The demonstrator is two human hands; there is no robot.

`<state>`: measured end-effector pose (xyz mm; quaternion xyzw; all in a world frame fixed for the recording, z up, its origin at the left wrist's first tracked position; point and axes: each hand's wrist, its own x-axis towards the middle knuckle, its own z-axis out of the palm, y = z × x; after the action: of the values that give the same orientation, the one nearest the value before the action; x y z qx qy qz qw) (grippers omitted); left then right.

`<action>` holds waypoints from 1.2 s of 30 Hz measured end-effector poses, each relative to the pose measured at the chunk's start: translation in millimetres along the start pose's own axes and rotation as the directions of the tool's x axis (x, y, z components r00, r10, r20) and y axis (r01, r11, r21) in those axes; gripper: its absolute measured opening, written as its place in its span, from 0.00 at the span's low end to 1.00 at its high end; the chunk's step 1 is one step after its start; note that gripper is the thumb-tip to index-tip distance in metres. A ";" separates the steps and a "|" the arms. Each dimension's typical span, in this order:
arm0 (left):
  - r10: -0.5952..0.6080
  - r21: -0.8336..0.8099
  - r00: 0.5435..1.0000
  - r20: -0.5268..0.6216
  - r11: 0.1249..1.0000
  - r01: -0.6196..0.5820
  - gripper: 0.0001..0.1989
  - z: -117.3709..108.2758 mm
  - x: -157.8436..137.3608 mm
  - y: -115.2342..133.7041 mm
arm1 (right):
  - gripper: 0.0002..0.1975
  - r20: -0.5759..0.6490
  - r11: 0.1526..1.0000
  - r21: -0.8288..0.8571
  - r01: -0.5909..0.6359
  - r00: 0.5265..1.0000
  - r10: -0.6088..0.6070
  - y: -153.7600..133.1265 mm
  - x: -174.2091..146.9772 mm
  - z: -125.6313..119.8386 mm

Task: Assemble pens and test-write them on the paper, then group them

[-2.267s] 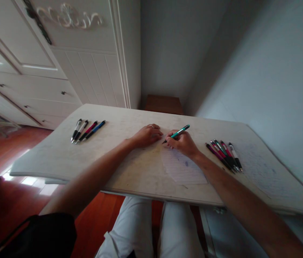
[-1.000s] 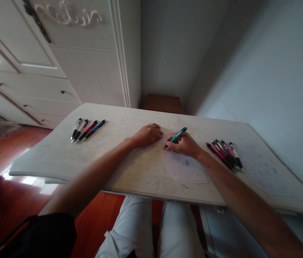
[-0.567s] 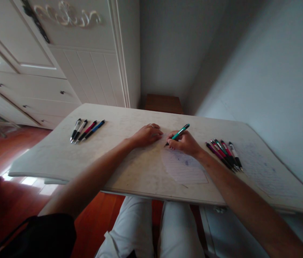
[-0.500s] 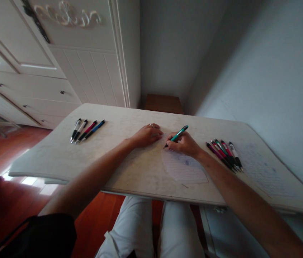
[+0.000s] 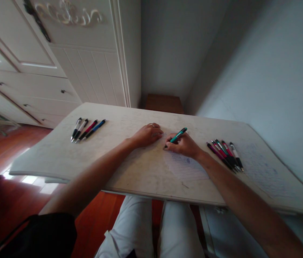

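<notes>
My right hand (image 5: 184, 144) grips a green pen (image 5: 177, 136) with a black grip, its tip pointing down at the left edge of a sheet of lined paper (image 5: 187, 168). Part of that sheet lies hidden under the hand and forearm; bluish ink marks show on it. My left hand (image 5: 147, 135), with a ring on one finger, rests flat on the tabletop just left of the paper, its fingers stretched toward the pen. Nothing is seen in it.
The pale table (image 5: 129, 168) has several pens (image 5: 88, 129) lying side by side at left. More pens (image 5: 225, 154) lie right of my right forearm, beside a second written sheet (image 5: 265, 172). A white cabinet (image 5: 92, 71) and a brown wooden piece (image 5: 164, 103) stand beyond the table.
The green pen has tilted slightly lower at its upper end, and the paper under my right hand has shifted a little. My left hand stays in place.
</notes>
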<state>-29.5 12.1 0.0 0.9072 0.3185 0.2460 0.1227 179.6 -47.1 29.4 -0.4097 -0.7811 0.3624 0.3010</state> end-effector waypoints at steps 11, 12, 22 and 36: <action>0.005 0.013 1.000 -0.004 1.000 -0.005 0.14 1.2 0.4 -2.8 | 0.07 0.006 1.000 0.026 0.006 1.000 -0.006 -2.9 -0.9 -0.9; 0.002 0.014 1.000 -0.003 1.000 -0.002 0.14 1.1 0.3 -2.6 | 0.07 -0.003 0.999 0.039 -0.008 1.000 0.008 -3.3 -1.2 -0.8; -0.009 0.032 1.000 0.014 0.999 0.009 0.14 -1.4 0.4 2.0 | 0.08 -0.001 0.999 0.045 -0.019 1.000 0.019 0.1 -1.4 -1.1; -0.025 0.016 1.000 0.008 1.000 0.025 0.15 -1.7 0.4 2.1 | 0.07 0.024 0.998 0.056 -0.021 1.000 0.020 -1.9 -1.6 -1.9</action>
<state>-29.0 10.9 2.4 0.9051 0.3311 0.2382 0.1198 181.1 -48.6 31.8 -0.4048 -0.7698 0.3922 0.2996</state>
